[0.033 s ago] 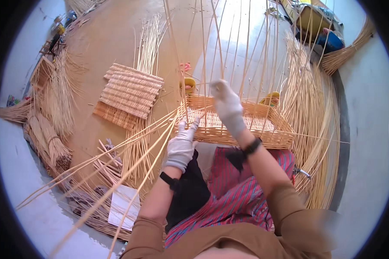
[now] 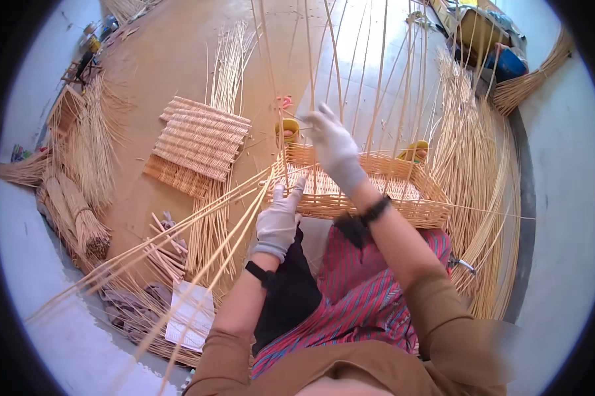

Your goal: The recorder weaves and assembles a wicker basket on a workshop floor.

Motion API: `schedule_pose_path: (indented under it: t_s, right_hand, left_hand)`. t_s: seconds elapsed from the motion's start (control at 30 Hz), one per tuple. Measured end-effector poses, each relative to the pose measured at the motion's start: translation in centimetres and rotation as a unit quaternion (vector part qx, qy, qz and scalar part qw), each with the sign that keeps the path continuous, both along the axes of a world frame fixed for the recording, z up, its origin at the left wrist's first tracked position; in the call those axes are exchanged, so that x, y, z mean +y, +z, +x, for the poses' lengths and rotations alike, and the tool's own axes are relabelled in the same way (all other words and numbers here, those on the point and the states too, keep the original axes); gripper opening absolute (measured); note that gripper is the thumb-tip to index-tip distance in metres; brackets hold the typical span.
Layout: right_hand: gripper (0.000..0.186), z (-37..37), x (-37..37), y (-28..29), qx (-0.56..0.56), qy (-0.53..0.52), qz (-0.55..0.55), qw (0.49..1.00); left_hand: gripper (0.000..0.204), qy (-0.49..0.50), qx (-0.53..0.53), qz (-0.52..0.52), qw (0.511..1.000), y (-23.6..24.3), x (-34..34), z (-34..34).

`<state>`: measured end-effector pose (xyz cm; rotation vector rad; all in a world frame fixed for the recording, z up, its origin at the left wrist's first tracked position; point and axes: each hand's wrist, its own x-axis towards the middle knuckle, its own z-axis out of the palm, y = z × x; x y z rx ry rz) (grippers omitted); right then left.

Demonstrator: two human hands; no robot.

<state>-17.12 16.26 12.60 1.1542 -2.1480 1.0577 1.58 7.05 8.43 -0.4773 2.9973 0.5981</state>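
A rectangular wicker basket (image 2: 403, 210), pale and woven from thin rods, rests against my lap, with long upright stakes (image 2: 378, 79) rising from its sides. My left hand (image 2: 279, 221), in a whitish glove, grips the wall at the near left corner, thumb and forefinger up at the rim. Several long weaving rods (image 2: 198, 231) run out from that corner toward the lower left. Above the basket's left half is my gloved right hand (image 2: 337, 145), raised among the stakes. Its fingers are bent and apart, near the stakes; I see nothing gripped in them.
Flat woven panels (image 2: 201, 142) lie stacked on the floor at left. Loose rods (image 2: 465, 152) are heaped at right, and a tied bundle (image 2: 86, 228) lies by the left wall. Yellow slippers (image 2: 287, 129) show beyond the basket. A paper sheet (image 2: 190, 317) lies at lower left.
My right hand has shifted a little left, and its fingers have spread from a closed shape. The long rods at lower left have swung slightly. My left hand stays at the corner.
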Motion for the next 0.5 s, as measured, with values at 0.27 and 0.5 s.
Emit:
schedule_pose_path:
  t_s: [0.27,0.5]
  right_hand:
    - [0.04,6.9,9.8,-5.3,-0.292,-0.086,-0.17,0.937]
    - [0.058,0.3,9.7,-4.2,-0.083,-0.088,0.04,0.992]
  left_hand:
    - [0.053,-0.029,0.117,-0.139,0.983,-2.2,-1.0,0.5]
    - [0.082,-0.119,0.013,0.021,0.993,-0.3,7.2,-3.4]
